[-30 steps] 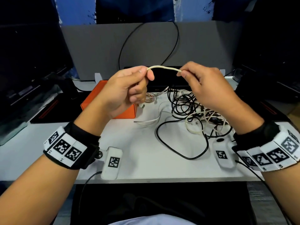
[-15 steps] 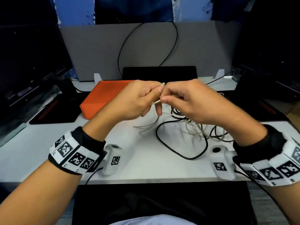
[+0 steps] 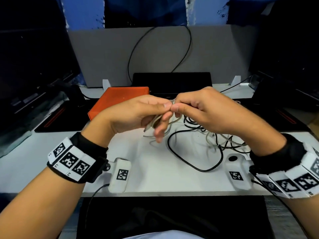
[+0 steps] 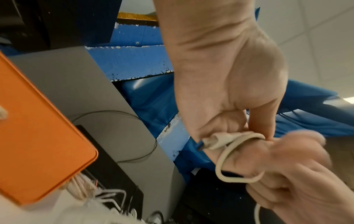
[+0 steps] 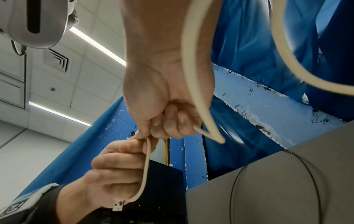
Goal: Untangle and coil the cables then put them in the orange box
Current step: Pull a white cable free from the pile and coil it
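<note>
My left hand [image 3: 165, 107] and right hand [image 3: 177, 107] meet thumb to thumb above the white desk [image 3: 155, 169], both pinching a cream-white cable [image 3: 173, 101]. In the left wrist view, the left hand [image 4: 239, 136] holds a small loop of that cable [image 4: 222, 160] with its USB plug [image 4: 208, 144] beside the fingers. In the right wrist view, the right hand [image 5: 151, 133] pinches the cable [image 5: 145, 166], whose plug [image 5: 118, 206] hangs by the left palm. A tangle of black and white cables [image 3: 212, 135] lies under the right hand. The orange box [image 3: 120, 99] stands behind the left hand.
A long black cable loop [image 3: 198, 168] lies on the desk towards the front. A black device [image 3: 172, 81] and a grey partition [image 3: 155, 54] with a black wire over it close the back. Dark mats [image 3: 55, 118] flank the desk.
My hands have come down and together from a raised, spread hold. The straight stretch of white cable between them is now folded into a small loop at the left fingers.
</note>
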